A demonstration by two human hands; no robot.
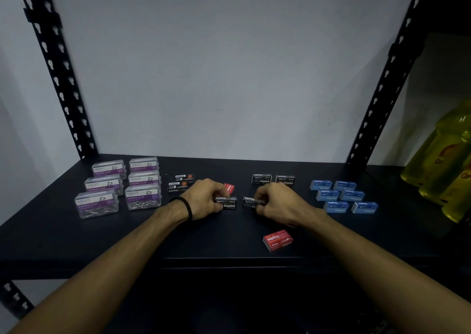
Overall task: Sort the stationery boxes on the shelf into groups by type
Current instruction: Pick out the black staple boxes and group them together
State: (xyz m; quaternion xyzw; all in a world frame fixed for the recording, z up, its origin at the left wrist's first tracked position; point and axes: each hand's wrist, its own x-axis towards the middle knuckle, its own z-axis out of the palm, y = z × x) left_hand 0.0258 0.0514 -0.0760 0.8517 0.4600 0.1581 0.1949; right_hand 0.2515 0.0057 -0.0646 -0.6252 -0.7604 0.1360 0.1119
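Observation:
On the black shelf (pixel 127 236), my left hand (pixel 206 196) grips a black staples box (pixel 228 203) at mid shelf. My right hand (pixel 277 201) grips another black staples box (pixel 249 202) just to its right. Two more black staples boxes (pixel 274 179) stand behind my right hand, and two black boxes (pixel 179 182) lie behind my left hand. One red staples box (pixel 277 240) lies near the front edge; another red box (pixel 229 187) shows partly behind my left hand. Several clear paper clip boxes (pixel 122 187) are grouped at the left, several blue staples boxes (pixel 342 196) at the right.
Black perforated uprights (pixel 53 66) stand at the shelf's back corners, the right one (pixel 387 78) leaning inward. Yellow wrapped bottles (pixel 446 165) stand at the far right. A grey wall is behind the shelf.

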